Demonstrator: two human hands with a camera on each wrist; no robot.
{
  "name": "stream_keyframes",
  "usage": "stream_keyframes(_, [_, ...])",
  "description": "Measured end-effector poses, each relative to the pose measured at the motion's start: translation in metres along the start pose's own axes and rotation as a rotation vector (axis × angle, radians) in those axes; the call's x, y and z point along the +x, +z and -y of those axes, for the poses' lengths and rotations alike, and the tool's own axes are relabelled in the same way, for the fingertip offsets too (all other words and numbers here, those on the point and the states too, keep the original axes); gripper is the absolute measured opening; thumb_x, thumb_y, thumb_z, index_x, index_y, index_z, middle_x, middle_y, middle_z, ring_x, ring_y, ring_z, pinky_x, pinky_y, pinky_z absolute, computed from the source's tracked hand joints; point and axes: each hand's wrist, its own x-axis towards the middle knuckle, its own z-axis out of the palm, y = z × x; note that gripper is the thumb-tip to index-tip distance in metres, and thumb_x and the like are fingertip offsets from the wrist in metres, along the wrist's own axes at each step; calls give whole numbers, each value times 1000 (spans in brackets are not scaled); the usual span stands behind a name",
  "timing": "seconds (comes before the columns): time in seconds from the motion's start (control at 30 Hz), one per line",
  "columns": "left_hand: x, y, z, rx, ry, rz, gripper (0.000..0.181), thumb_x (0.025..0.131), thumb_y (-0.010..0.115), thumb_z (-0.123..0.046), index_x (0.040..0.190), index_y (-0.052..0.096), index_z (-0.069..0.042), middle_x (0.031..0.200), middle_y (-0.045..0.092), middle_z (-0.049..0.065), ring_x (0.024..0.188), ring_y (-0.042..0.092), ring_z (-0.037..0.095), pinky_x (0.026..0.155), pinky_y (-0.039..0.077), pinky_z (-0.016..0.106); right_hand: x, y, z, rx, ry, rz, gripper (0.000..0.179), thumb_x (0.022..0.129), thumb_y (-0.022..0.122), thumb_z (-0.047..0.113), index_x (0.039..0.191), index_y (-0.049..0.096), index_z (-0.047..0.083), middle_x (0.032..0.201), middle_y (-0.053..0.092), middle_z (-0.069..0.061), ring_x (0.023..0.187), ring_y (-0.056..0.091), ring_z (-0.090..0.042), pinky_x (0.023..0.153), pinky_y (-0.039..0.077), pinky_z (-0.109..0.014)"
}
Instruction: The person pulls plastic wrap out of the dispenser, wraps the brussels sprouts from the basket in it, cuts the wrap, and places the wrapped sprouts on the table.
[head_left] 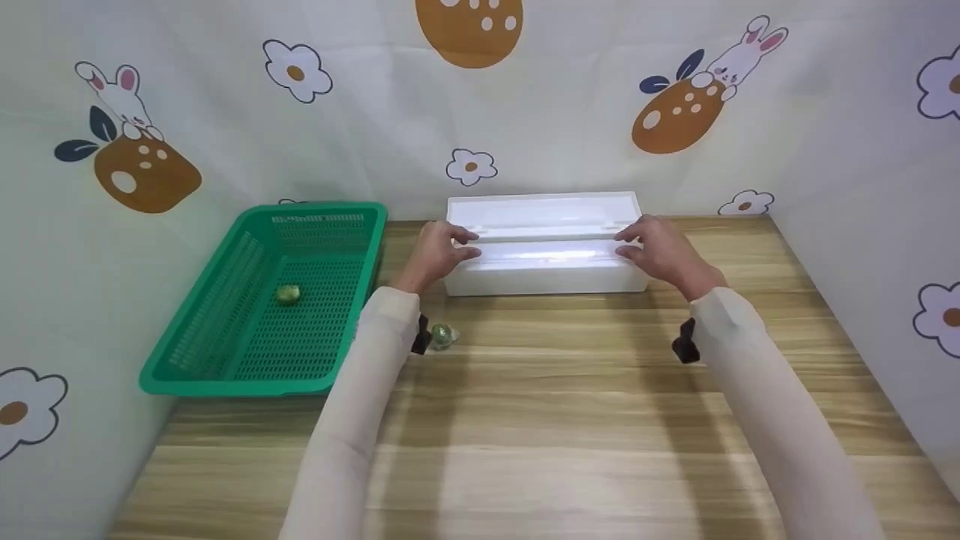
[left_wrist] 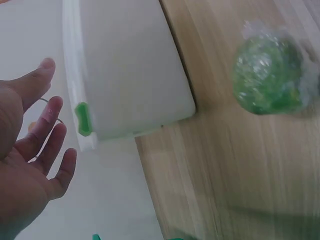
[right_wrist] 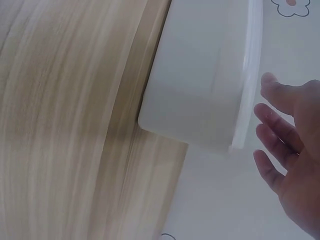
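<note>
A long white box [head_left: 547,282] stands against the back wall, its top made of two white panels with a ridge between them. At the box's left end is my left hand [head_left: 437,255], thumb and fingers apart near the top edge. My right hand [head_left: 660,251] is at the opposite end in a similar pose. Both wrist views show the fingers loosely bent with gaps between them, beside the box's rim. A green clip [left_wrist: 83,119] sits on that rim. Near the left wrist, a round green thing in clear plastic wrap [left_wrist: 267,75] lies on the table.
On the left stands a green plastic basket [head_left: 157,379] with slotted walls. Inside it lies a round yellow-green thing [head_left: 287,294]. A patterned cloth [head_left: 555,97] hangs behind the wood-grain table [head_left: 547,420] and along its sides.
</note>
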Motion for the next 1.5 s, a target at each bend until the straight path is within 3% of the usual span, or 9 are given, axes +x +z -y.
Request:
stream_keyframes(0.2, [2,3,7,48,-40,26,24,93,72,-15,115,75,-5,118,74,12,114,66,25,102,53,41,0,5,-1,-28,-14,-6,24,97,61,7,118,71,-3,112,66,-24,108,55,-38,95,46,-53])
stream_keyframes(0.67, [4,6,9,85,-35,51,18,94,70,-15,107,78,-5,109,77,11,99,69,23,88,56,36,-1,11,-2,-63,-5,-27,22,97,61,8,112,73,-3,105,66,-22,98,57,-35,85,48,-49])
stream_keyframes(0.97, [1,5,10,124,-2,49,18,92,73,-22,100,80,-7,102,79,8,84,63,16,71,45,26,0,13,-3,-58,-34,-28,21,97,62,10,110,74,-2,104,67,-21,99,57,-35,84,47,-48])
stream_keyframes(1.3, [-1,0,12,82,-20,103,17,92,74,-21,100,80,-8,100,79,8,82,62,16,72,48,27,0,11,0,-26,8,22,20,97,64,13,108,75,1,104,68,-18,96,59,-31,82,49,-46])
stream_keyframes(1.5, [-1,3,10,81,-54,90,17,92,73,-23,100,80,-10,99,78,6,84,61,17,74,48,28,-1,9,0,19,63,50,18,98,64,11,109,75,2,107,68,-19,98,60,-31,86,52,-47])
